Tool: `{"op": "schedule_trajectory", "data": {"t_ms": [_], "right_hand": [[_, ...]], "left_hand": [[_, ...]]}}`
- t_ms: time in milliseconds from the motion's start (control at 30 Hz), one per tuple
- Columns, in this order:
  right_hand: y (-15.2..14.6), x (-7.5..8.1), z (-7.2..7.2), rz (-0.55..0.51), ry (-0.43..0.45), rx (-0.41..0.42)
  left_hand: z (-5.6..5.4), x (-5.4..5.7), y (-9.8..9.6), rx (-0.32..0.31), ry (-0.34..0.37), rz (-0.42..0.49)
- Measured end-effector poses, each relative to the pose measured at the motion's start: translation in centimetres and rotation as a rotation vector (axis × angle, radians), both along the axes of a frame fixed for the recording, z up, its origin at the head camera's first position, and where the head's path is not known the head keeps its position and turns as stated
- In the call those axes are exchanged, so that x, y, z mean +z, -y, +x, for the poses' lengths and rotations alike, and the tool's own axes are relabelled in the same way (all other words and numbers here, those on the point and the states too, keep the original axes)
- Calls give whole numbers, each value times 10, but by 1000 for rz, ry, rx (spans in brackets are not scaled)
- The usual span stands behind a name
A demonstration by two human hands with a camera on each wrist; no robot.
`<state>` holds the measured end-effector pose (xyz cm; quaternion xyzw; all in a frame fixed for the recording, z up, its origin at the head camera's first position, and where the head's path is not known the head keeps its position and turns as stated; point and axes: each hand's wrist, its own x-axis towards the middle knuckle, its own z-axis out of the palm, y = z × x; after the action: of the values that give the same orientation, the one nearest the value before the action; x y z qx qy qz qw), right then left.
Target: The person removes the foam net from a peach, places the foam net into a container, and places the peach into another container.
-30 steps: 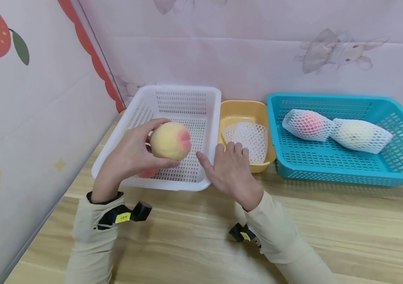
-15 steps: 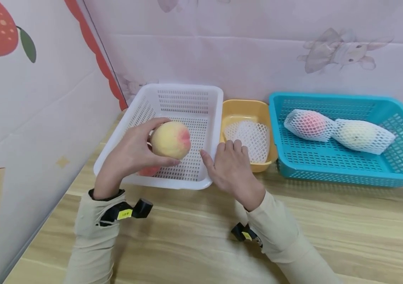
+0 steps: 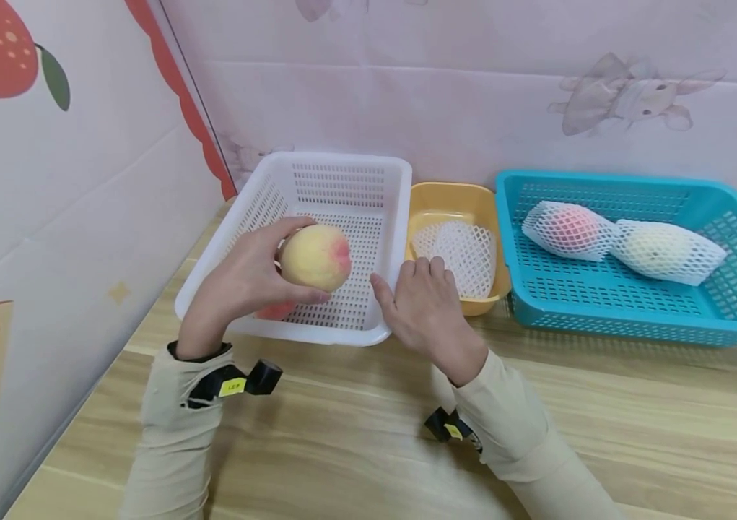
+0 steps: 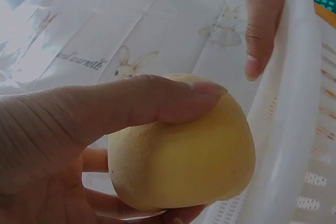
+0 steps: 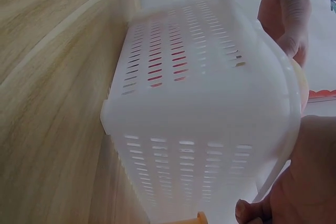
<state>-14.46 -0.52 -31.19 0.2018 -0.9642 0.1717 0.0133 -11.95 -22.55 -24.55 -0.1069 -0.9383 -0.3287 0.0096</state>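
My left hand (image 3: 245, 278) holds a yellow peach (image 3: 316, 258) with a pink tip, thumb on one side and fingers around the other. The peach is raised over the white basket (image 3: 336, 336); the left wrist view shows the thumb lying across the peach (image 4: 194, 156). Inside the basket, partly hidden under the left hand, lies a red-pink fruit (image 3: 275, 310). My right hand (image 3: 426, 307) grips the basket's right rim, with the thumb on the inner side and curled fingers (image 5: 254, 211) outside. Just beyond those fingers, white foam nets (image 3: 462, 253) lie in a yellow bin (image 3: 449, 189).
A teal basket (image 3: 634, 325) stands at the right with two net-wrapped fruits, one pink (image 3: 569, 230) and one pale yellow (image 3: 663, 251). All containers sit on a wooden table (image 3: 355, 440). Printed cloth walls (image 3: 374, 108) rise behind and at the left.
The scene has shifted slightly rightward in view. Both hands keep their places: the left still holds the peach over the white basket, the right stays on its rim.
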Motion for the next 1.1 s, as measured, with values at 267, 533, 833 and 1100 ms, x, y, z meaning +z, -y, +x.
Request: {"op": "schedule_trajectory", "data": {"t_ms": [267, 533, 833, 1100], "right_hand": [[-1, -1, 0, -7, -37, 6], [-2, -2, 1, -12, -36, 9], [-1, -3, -1, -14, -28, 11], [-2, -3, 0, -22, -37, 10]], "left_hand": [[-6, -8, -1, -8, -2, -39], [-11, -16, -4, -14, 64, -99], [-15, -23, -7, 18, 91, -138], [-19, -30, -10, -35, 101, -246]]}}
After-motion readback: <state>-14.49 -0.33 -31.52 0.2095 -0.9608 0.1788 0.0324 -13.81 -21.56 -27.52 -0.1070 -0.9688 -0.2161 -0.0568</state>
